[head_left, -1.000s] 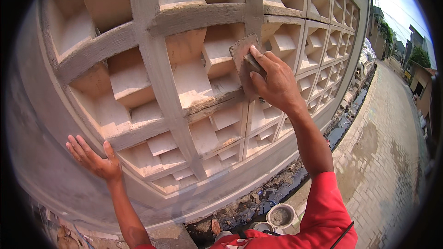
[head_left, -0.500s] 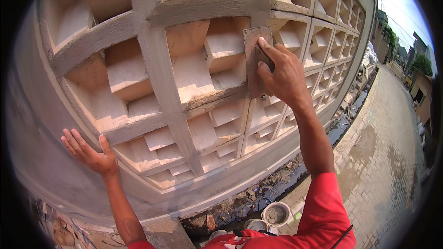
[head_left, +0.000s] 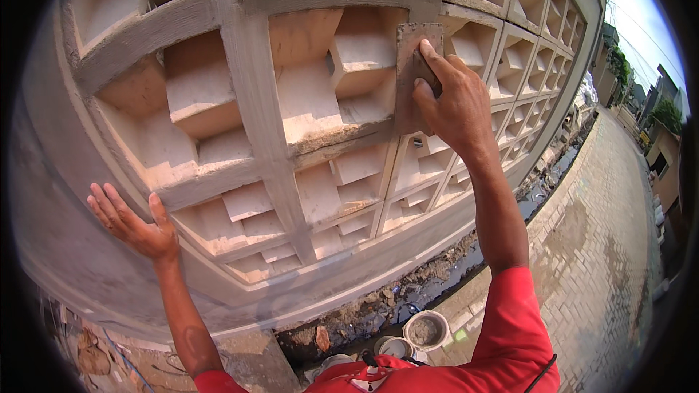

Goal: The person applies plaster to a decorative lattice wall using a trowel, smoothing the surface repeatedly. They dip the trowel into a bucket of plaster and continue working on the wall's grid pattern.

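A wall of pale concrete ventilation blocks (head_left: pixel 306 98) with angled openings fills most of the view. My right hand (head_left: pixel 462 98) grips a flat rectangular plastering trowel (head_left: pixel 408 33), its blade caked with grey mortar. The blade lies against an upright joint between blocks, and my index finger stretches along its back. The trowel's handle is mostly hidden by my fingers. My left hand (head_left: pixel 142 229) is open, fingers spread, at the smooth grey plastered border (head_left: pixel 54 196) left of the blocks. Grey mortar covers the joint strips (head_left: pixel 251 87) between the nearer blocks.
Below the wall runs a drainage ditch (head_left: pixel 429 287) with dark water and rubble. A bucket of grey mortar (head_left: pixel 427 330) stands near my body, beside other containers (head_left: pixel 395 348). A paved brick lane (head_left: pixel 582 269) stretches away at the right, toward buildings.
The view has shifted slightly. My right hand still presses the trowel along the same upright joint, a little higher in the picture. My left hand stays spread at the border.
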`<state>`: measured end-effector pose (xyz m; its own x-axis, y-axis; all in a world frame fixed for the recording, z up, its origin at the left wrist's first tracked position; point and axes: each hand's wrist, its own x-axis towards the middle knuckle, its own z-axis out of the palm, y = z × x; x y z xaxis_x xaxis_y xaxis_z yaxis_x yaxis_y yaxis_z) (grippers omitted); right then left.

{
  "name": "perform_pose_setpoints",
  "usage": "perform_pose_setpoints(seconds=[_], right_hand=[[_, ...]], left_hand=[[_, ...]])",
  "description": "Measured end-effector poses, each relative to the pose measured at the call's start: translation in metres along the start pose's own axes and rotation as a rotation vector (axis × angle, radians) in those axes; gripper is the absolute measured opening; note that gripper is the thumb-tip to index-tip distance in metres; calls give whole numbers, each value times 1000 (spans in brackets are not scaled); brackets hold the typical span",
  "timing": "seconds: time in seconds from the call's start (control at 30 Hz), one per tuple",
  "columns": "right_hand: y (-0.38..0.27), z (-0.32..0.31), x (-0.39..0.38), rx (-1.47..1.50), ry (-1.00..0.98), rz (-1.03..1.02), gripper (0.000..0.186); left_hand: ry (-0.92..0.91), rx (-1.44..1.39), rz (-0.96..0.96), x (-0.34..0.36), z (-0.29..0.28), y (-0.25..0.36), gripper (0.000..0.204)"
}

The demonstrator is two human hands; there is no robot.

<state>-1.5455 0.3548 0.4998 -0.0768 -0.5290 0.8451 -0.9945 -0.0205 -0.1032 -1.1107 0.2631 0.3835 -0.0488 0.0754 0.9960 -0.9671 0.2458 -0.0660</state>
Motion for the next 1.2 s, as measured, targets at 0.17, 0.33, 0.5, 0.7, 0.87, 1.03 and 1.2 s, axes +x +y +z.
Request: perform_pose_setpoints(seconds=[0.17,0.33,0.5,0.7,0.87,1.03,1.2], right_hand=[[2,53,-87,76,-61,53,57],[8,62,-140,153,-202,71,57],[9,18,-90,194,-45,94,54],[8,49,-64,176,108,56,52],[14,73,-163,248,-202,184,55],[37,54,-240,721,-359,326,51],[56,69,-345,1359,-435,857,49]], left_hand=[[-1,17,9,2,-3,1,69],[-6,18,12,1,2,-3,70],[-14,28,20,-1,1,-5,69],[-1,60,44,-6,0,-9,70],[-16,89,98,-6,9,-7,69],[-44,129,85,-5,1,-19,72],[-58,144,80,-5,3,-15,73]])
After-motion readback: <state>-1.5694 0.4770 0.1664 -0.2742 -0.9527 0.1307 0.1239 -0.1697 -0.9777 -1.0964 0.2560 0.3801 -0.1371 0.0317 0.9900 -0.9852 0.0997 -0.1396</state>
